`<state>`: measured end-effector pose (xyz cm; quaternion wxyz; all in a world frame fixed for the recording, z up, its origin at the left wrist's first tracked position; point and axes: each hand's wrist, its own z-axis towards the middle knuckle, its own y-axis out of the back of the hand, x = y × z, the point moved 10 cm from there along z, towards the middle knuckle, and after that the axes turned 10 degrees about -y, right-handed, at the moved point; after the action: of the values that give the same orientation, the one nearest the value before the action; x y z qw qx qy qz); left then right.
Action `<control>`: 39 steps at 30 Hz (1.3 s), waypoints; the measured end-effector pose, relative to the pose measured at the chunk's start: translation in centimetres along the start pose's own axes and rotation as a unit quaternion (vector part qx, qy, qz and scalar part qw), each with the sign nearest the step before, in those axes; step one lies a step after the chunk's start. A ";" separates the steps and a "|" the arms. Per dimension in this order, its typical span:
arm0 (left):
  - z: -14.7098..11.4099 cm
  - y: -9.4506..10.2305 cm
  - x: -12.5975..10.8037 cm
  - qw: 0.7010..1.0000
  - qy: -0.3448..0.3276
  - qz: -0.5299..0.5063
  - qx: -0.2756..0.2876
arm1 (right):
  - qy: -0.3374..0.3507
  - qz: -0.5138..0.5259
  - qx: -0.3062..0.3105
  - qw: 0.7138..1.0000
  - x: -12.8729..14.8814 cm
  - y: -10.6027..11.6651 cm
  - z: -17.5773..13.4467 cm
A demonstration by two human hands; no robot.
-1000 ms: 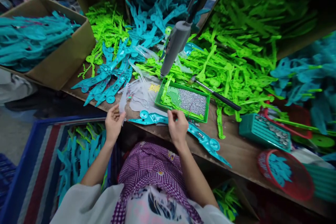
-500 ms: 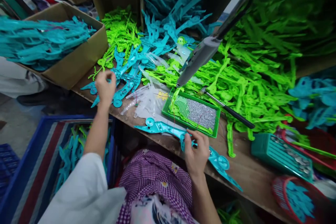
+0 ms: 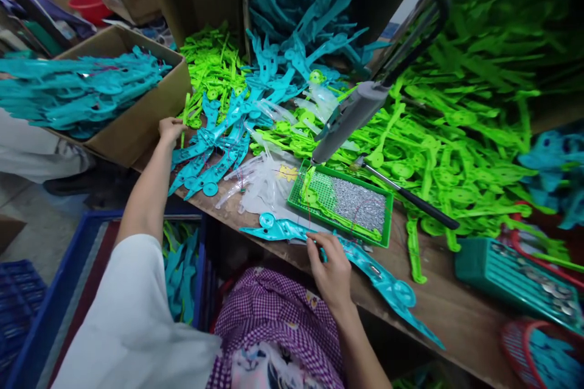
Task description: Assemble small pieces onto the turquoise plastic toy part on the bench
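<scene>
the left hand (image 3: 171, 129) has moved up to the teal pieces (image 3: 214, 152) at centre left, fingers curled on one, while the right hand (image 3: 332, 267) fingers still press a teal part (image 3: 283, 230) on the bench (image 3: 456, 307).

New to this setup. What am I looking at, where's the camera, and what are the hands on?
One camera, worn on a person's head, looks down at their two bare hands over a wooden bench; no robot here. The left hand reaches out to a pile of teal plastic parts beside a cardboard box of the same parts. The right hand rests its fingers on a long teal part lying along the bench's near edge. Behind it sit a green tray of small silver pieces, clear plastic bits, heaps of bright green parts, and a grey tool hanging from above.
</scene>
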<state>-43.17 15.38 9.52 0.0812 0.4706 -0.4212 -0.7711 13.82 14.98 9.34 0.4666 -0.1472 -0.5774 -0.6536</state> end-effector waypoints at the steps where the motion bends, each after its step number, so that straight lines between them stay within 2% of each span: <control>1: -0.3 0.9 -1.0 0.999 -0.026 0.010 -0.035 | 0.003 0.001 0.000 1.000 0.3 -0.1 -0.1; 3: -1.8 2.8 -4.1 0.988 -0.104 0.040 -0.103 | 0.009 0.007 0.000 1.000 1.0 0.0 -0.2; 5: -4.6 3.8 -8.1 0.967 -0.206 0.062 -0.136 | 0.009 0.019 0.005 1.000 1.6 0.1 -0.3; 9: -11.5 3.0 -14.3 0.923 -0.354 0.088 -0.126 | -0.008 0.060 0.028 0.998 2.9 0.3 1.2; 11: -14.6 2.1 -16.4 0.896 -0.419 0.084 -0.122 | -0.015 0.081 0.027 0.996 3.8 0.5 2.7; 14: -17.6 0.9 -17.8 0.863 -0.486 0.072 -0.118 | -0.027 0.105 0.014 0.994 5.1 0.4 5.5; 17: -19.4 -0.3 -18.2 0.840 -0.529 0.066 -0.099 | -0.042 0.118 0.031 0.992 6.0 -0.8 8.0; 22: -21.1 -1.9 -18.5 0.831 -0.551 0.060 -0.048 | -0.091 0.133 0.119 0.980 6.3 -5.1 10.8; 25: -22.7 -3.8 -19.4 0.819 -0.570 0.064 0.015 | -0.080 0.092 0.185 0.975 6.5 -8.3 11.1; 28: -23.7 -5.2 -19.6 0.818 -0.564 0.097 0.056 | -0.097 0.036 0.183 0.978 4.7 -9.6 10.5; 30: -22.6 -5.2 -18.5 0.839 -0.529 0.113 0.057 | -0.145 -0.001 0.152 0.978 2.3 -9.3 9.8; 32: -19.7 -4.7 -16.7 0.874 -0.472 0.104 0.051 | -0.165 -0.032 0.132 0.977 0.8 -8.8 9.4; 36: -10.1 -3.2 -12.3 0.941 -0.331 0.071 -0.002 | -0.122 -0.084 0.131 0.980 1.1 -7.5 9.3; 39: -3.1 -3.8 -10.1 0.965 -0.244 0.093 0.001 | -0.118 -0.094 0.101 0.983 1.1 -4.9 8.6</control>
<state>-34.19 21.30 12.83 0.0469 0.2276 -0.4709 -0.8511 6.42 21.68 9.64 0.3443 -0.1198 -0.7027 -0.6110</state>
